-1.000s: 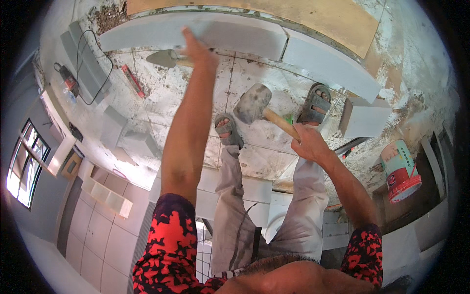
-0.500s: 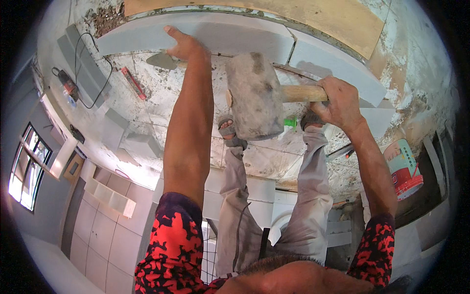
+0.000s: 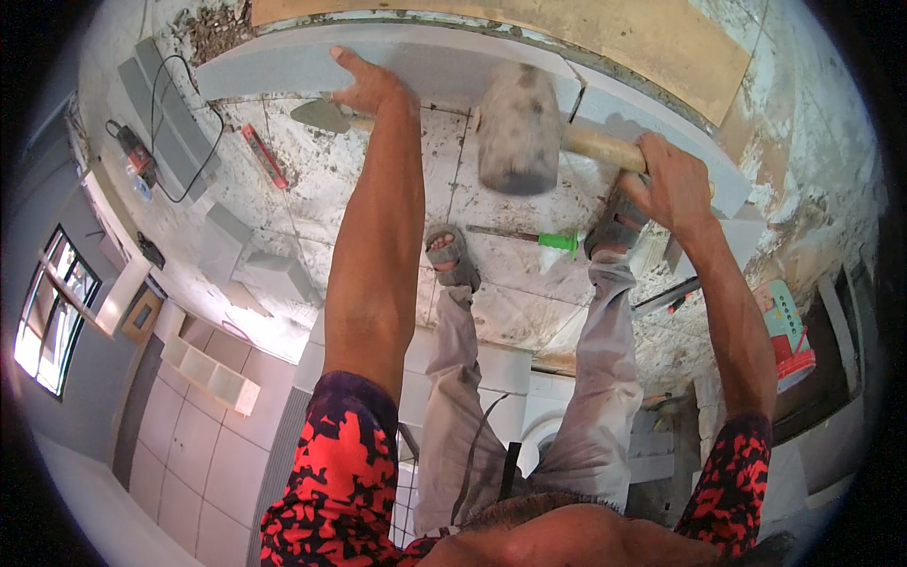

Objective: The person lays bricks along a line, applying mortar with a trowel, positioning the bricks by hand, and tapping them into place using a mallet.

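Note:
My right hand (image 3: 675, 184) is wrapped round the wooden handle of a mallet (image 3: 520, 132). Its big, dusty grey head hangs left of that hand, overlapping the near side of a long pale grey block (image 3: 453, 61) in the picture. My left hand (image 3: 370, 83) lies on the same block, left of the mallet, with a finger stretched out; some fingers are hidden. Beneath my left wrist a trowel (image 3: 321, 116) rests on the floor, its handle partly covered. Another pale block (image 3: 652, 113) continues the row to the right.
A green-handled tool (image 3: 557, 242) lies between my sandalled feet. Leftward are a red level (image 3: 263, 156), a corded power tool (image 3: 130, 151) and grey block pieces (image 3: 274, 274). A red and white bucket (image 3: 792, 345) stands at right. A tan board (image 3: 642, 47) runs behind the blocks.
The mallet has moved away from me and slightly right, its head now nearer the block. The green-handled tool shows more fully. My left hand stays on the block.

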The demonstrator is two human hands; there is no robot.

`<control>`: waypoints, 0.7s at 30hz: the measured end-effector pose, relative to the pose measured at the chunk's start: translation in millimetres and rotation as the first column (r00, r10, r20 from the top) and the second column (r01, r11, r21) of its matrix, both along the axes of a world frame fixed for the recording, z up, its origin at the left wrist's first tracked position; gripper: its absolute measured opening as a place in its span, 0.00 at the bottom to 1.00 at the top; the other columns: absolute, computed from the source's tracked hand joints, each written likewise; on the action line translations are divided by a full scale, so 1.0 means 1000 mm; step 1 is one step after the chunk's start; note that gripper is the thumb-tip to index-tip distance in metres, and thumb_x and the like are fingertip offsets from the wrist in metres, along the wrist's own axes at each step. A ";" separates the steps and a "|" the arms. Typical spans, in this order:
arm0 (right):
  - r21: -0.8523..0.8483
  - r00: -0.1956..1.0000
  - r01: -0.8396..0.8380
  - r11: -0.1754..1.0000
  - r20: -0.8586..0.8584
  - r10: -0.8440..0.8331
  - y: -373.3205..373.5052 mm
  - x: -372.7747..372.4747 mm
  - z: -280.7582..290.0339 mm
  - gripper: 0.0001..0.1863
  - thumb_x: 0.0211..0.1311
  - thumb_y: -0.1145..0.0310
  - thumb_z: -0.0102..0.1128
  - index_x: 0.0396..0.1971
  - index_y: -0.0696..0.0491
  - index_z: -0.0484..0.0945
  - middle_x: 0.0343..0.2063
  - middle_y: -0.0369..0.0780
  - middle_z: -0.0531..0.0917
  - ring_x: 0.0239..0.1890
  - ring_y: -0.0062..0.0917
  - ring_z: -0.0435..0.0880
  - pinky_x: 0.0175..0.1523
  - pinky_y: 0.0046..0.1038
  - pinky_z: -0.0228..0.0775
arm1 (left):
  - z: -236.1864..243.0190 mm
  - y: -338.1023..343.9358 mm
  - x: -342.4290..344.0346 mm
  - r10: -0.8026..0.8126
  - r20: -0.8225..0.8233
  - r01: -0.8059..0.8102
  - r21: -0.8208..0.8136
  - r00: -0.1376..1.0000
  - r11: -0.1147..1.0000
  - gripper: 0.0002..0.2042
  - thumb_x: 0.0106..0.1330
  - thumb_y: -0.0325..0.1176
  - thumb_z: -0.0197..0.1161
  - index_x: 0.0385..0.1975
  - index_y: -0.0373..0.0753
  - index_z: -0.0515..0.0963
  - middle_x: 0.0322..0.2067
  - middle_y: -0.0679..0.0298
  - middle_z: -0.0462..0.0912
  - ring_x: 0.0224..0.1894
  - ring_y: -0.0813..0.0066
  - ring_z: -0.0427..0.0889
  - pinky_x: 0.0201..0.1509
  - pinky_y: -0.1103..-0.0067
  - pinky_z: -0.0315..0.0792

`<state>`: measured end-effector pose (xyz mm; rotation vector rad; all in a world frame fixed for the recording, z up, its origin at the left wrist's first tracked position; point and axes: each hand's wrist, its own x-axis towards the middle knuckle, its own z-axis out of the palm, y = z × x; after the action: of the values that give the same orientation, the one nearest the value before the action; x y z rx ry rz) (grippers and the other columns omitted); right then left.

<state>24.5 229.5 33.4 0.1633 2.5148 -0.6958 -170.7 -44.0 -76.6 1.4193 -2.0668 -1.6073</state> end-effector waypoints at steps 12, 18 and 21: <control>0.014 0.998 -0.007 1.000 0.056 0.006 -0.007 0.000 -0.012 0.16 0.49 0.61 0.60 0.32 0.54 0.68 0.27 0.46 0.78 0.32 0.43 0.79 0.35 0.40 0.71 | 0.004 0.002 -0.002 -0.021 0.029 0.021 -0.019 0.999 1.000 0.49 0.58 0.61 0.59 0.65 0.27 0.45 0.54 0.36 0.65 0.50 0.48 0.76 0.49 0.68 0.79; -0.022 0.996 -0.024 0.999 -0.089 0.021 -0.007 -0.005 -0.013 0.14 0.49 0.63 0.59 0.32 0.54 0.68 0.25 0.47 0.78 0.29 0.44 0.79 0.32 0.41 0.70 | -0.007 -0.002 -0.004 -0.020 0.016 0.020 -0.007 1.000 1.000 0.50 0.58 0.61 0.59 0.64 0.26 0.44 0.54 0.34 0.65 0.49 0.46 0.77 0.48 0.66 0.78; 0.003 1.000 0.010 1.000 -0.014 -0.009 -0.007 0.002 -0.020 0.15 0.50 0.61 0.59 0.33 0.54 0.68 0.26 0.47 0.79 0.30 0.44 0.80 0.34 0.42 0.71 | -0.005 -0.001 0.002 -0.022 0.016 0.022 -0.009 1.000 1.000 0.49 0.59 0.61 0.58 0.64 0.25 0.44 0.54 0.34 0.66 0.48 0.45 0.77 0.49 0.66 0.77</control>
<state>26.0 222.5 13.2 0.1719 2.5303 -0.6998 -168.3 -45.3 -81.3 1.4164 -2.1032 -1.5979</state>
